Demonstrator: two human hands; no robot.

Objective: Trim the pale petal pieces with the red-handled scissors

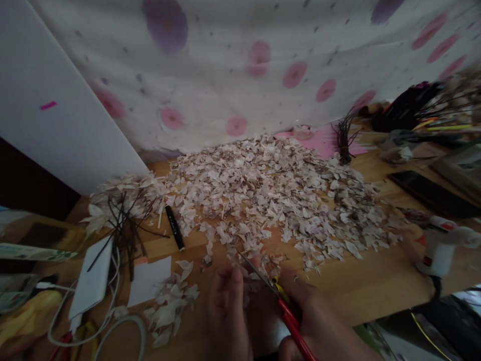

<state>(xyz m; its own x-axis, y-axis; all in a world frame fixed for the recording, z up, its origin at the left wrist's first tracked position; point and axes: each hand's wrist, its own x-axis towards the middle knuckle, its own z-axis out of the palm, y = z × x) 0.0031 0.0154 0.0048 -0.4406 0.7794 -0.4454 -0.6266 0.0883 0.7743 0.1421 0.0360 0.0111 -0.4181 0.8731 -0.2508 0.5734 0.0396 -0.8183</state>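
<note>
My right hand (319,316) is closed round a pair of scissors (292,323) with red and yellow handles. Their metal blades point up and to the left, towards my left fingertips. Thumb and fingers of my left hand (230,306) are pinched on a pale dried petal (253,285), partly hidden and blurred beside the blades. Just beyond both hands, a wide heap of pale, papery dried petals (255,185) spreads over the wooden table (361,291). A smaller cluster of petals (169,308) lies left of my left hand.
At left are a black marker (175,228), dark thin stems (126,225), a white paper square (150,278) and a white power bank (92,281) with a cable. At right are a glue gun (441,250), a phone (432,193) and a stem bundle (343,140). Flowered cloth (210,85) hangs behind.
</note>
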